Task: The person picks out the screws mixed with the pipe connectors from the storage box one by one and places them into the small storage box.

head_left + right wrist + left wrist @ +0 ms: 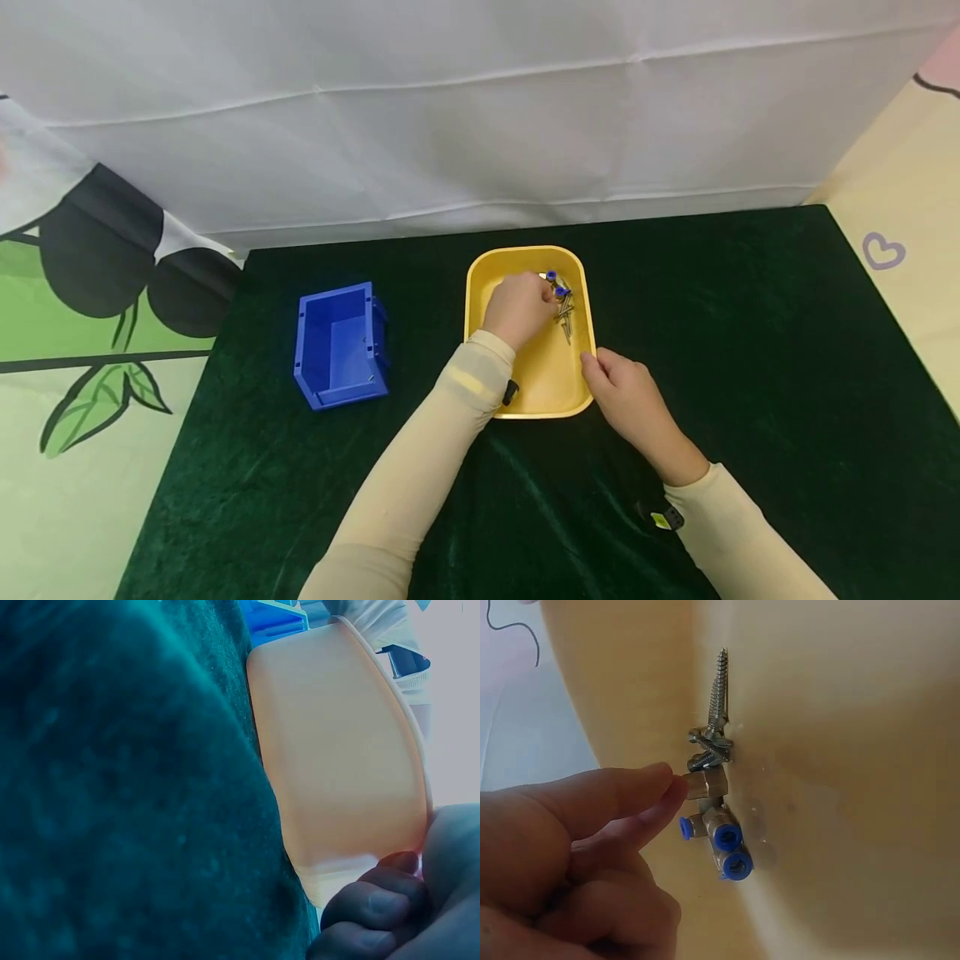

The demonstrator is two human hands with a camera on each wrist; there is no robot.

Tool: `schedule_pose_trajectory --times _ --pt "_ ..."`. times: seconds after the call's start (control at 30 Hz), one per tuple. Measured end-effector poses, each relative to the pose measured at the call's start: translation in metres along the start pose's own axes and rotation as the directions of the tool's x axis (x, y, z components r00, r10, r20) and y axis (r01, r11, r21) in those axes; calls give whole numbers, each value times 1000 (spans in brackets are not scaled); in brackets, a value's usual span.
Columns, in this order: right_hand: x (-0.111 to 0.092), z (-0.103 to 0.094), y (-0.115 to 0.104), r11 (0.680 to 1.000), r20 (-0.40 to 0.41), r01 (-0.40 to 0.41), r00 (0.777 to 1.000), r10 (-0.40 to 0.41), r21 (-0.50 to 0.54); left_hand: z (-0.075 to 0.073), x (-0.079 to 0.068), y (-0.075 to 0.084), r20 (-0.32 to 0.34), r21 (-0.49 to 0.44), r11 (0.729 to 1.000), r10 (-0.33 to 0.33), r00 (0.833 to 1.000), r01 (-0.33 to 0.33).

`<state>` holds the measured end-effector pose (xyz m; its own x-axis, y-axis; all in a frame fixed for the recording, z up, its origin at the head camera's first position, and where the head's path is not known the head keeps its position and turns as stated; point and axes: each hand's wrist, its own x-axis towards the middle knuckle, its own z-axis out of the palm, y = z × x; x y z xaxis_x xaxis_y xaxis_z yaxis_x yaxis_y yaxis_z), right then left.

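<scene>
Over the far part of a yellow tray (546, 387), my left hand (517, 310) reaches down. In the left wrist view its thumb and index fingertip pinch the end of a metal push-in fitting (706, 783). Fittings with blue collars (729, 838) lie just below the fingertips, and several metal screws (718, 694) lie piled above them. My right hand (630, 400) grips the tray's right rim, thumb on top. The right wrist view shows its curled fingers (379, 904) against the tray's outer wall (337, 750).
To the left of the tray, a blue plastic bin (348, 350) rests on the dark green cloth (712, 333) over the table. A white sheet (480, 142) hangs behind the far edge, with printed panels (97, 400) at the sides.
</scene>
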<state>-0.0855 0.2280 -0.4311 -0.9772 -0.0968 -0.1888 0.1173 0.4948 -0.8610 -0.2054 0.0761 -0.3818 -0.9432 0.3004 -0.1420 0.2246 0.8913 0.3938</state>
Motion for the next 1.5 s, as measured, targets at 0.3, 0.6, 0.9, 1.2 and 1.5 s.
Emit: schedule_pose_trajectory --times 0.3,0.6,0.9,1.2,1.5 --pt "0 0 -1 1000 12 -1 1000 1 13 6 3 -2 17 55 998 -7 1000 6" --pt "1 0 0 1000 1 13 1000 -13 -5 12 5 -3 68 74 997 -44 997 39" --pt "1 0 0 1000 0 15 1000 -15 -9 18 5 -3 47 82 996 -32 998 28" --pt "1 0 -1 1000 2 9 1000 -9 -17 20 7 -3 29 97 994 -53 998 50" --pt "0 -1 -2 1000 2 8 1000 -8 -15 19 7 -2 21 123 992 -43 999 40"
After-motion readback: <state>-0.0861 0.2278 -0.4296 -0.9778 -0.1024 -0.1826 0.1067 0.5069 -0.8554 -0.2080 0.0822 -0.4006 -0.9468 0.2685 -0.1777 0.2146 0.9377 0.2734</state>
